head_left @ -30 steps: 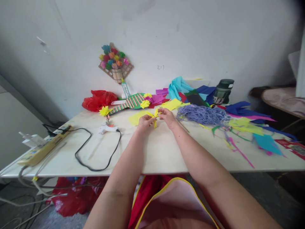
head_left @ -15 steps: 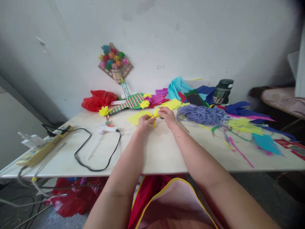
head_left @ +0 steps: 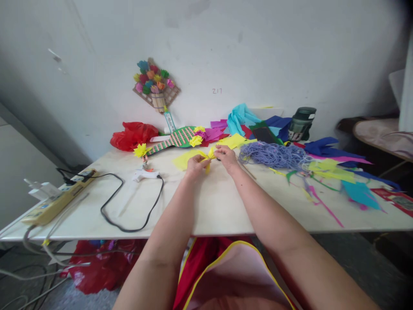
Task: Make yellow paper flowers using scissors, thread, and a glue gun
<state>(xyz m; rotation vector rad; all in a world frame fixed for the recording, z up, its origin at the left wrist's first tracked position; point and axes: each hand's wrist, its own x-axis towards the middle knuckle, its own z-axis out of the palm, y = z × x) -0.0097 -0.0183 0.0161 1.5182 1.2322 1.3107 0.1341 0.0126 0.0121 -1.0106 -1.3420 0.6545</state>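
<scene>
A small piece of yellow crepe paper (head_left: 211,153), gathered at its middle into a bow or flower shape, is between my hands just above the table. My left hand (head_left: 195,166) is closed, pinching the gathered middle between thumb and fingers. The fingertips of my right hand (head_left: 227,157) close on the paper's right edge. Behind my left hand lies a flat yellow paper sheet (head_left: 181,160). A green lute-shaped craft (head_left: 180,138) with pinkish strips and paper flowers rests farther back. To the left is a white glue gun (head_left: 146,174) with a black cord.
A yellow power strip (head_left: 54,200) sits at the table's left. On the right are a bundle of purple cord (head_left: 274,155), paper scraps (head_left: 361,193) and a dark green bottle (head_left: 301,124). A red plastic bag (head_left: 134,134) is at the back left; a flower craft (head_left: 157,84) hangs on the wall.
My hands stay in almost the same place. The yellow paper's folds between the fingers have shifted very slightly.
</scene>
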